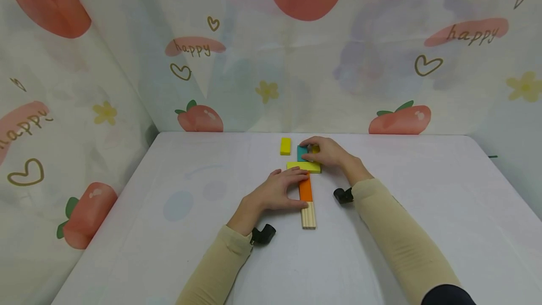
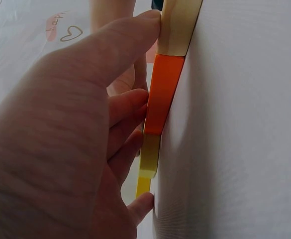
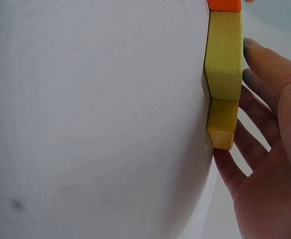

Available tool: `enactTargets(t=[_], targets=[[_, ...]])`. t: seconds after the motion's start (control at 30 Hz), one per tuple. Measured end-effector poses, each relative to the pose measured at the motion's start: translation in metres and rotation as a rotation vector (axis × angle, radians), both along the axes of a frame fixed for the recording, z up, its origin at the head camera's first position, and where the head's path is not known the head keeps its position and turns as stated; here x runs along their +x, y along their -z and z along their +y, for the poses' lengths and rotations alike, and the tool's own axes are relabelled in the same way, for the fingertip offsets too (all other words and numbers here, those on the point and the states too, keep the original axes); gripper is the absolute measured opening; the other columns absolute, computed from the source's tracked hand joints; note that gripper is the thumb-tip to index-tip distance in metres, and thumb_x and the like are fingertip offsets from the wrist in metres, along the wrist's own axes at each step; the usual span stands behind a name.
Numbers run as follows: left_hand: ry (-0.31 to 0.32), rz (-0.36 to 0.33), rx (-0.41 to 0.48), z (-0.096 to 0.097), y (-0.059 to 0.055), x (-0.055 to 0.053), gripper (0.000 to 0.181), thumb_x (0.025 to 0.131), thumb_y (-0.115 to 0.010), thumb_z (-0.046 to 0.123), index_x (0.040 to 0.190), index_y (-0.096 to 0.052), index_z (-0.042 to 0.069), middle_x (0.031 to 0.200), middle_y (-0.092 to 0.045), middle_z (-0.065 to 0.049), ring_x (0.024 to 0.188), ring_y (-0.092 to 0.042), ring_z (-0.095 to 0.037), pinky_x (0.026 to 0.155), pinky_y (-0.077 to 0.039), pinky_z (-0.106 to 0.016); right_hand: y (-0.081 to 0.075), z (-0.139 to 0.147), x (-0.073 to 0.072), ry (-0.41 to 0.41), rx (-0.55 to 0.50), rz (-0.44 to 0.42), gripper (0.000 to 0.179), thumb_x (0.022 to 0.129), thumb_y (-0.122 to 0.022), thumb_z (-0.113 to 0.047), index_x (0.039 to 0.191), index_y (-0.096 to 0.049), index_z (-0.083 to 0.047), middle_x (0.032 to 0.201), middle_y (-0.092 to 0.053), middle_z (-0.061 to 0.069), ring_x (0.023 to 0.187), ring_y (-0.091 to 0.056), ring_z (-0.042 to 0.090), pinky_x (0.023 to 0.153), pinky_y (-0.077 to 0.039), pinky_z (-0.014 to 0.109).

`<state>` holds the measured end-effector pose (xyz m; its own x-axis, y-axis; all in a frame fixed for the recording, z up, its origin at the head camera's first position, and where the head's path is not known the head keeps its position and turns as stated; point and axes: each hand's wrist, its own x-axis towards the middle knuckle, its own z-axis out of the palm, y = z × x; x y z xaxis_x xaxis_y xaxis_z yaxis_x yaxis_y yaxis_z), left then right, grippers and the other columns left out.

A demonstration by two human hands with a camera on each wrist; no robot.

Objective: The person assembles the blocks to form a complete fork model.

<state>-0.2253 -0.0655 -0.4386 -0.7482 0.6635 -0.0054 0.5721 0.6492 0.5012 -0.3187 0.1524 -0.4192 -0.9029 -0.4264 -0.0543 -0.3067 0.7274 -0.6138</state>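
Observation:
My left hand [image 1: 277, 192] lies over a row of flat wooden blocks in the head view. Its thumb touches the plain wood block [image 1: 308, 215] near the joint with the orange block [image 1: 306, 192], and its extended fingers reach a pale yellow block [image 1: 313, 168] laid crosswise. Beyond that, my right hand [image 1: 330, 152] has thumb and forefinger on a teal block [image 1: 301, 153]. A yellow block [image 3: 223, 115] stands beside the teal one, partly covered by that hand. In the right wrist view the right fingers extend behind the blocks.
A separate yellow block [image 1: 285, 146] lies left of the teal one, near the back of the white table [image 1: 211, 258]. A patterned cloth [image 1: 317, 60] hangs behind the back edge, another at the left. Black wrist cameras [image 1: 263, 234] sit on both wrists.

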Motion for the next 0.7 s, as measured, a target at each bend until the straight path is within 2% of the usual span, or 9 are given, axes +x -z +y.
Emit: enactTargets(t=[0.7], targets=[[0.003, 0.009, -0.005, 0.0005, -0.0037, 0.0016, 0.070, 0.090, -0.073, 0.048, 0.149, -0.052, 0.019, 0.156, -0.043, 0.008, 0.146, -0.029, -0.007, 0.120, -0.017, -0.050, 0.0007, 0.0015, -0.0007, 0.000, -0.003, 0.002, 0.046, 0.094, -0.073, -0.030, 0.136, -0.064, -0.011, 0.141, -0.056, 0.017, 0.130, -0.047, 0.037, 0.114, -0.030, 0.056]])
